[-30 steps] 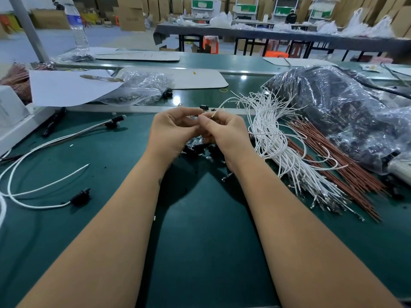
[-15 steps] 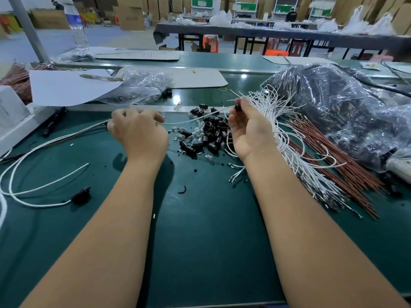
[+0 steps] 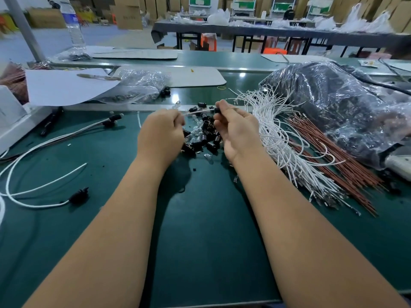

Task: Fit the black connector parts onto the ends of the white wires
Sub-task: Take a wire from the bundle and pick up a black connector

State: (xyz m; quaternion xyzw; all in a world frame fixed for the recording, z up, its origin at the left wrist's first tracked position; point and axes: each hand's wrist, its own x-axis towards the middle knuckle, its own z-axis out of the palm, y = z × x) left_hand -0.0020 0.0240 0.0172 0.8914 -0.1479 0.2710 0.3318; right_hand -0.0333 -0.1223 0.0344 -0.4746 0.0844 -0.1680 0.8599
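Held one thin white wire (image 3: 200, 111) above the green desk (image 3: 200, 218). Left hand (image 3: 161, 135) curled and pinching the wire's near stretch. Right hand (image 3: 235, 130) pinching a small black plastic connector part (image 3: 216, 110) at the wire's far end, fingertips tight on it. Hands near each other, not touching. Just under and between them, a little pile of loose black connector parts (image 3: 205, 138) mixed with tiny clear bulbs (image 3: 208, 156). Right beside the right hand, a big bundle of white wires (image 3: 280, 138).

Probably light and bendy, that wire, so best pinched close to its tip. Probably hard, small and easy to drop, the black part; best gripped by its sides.
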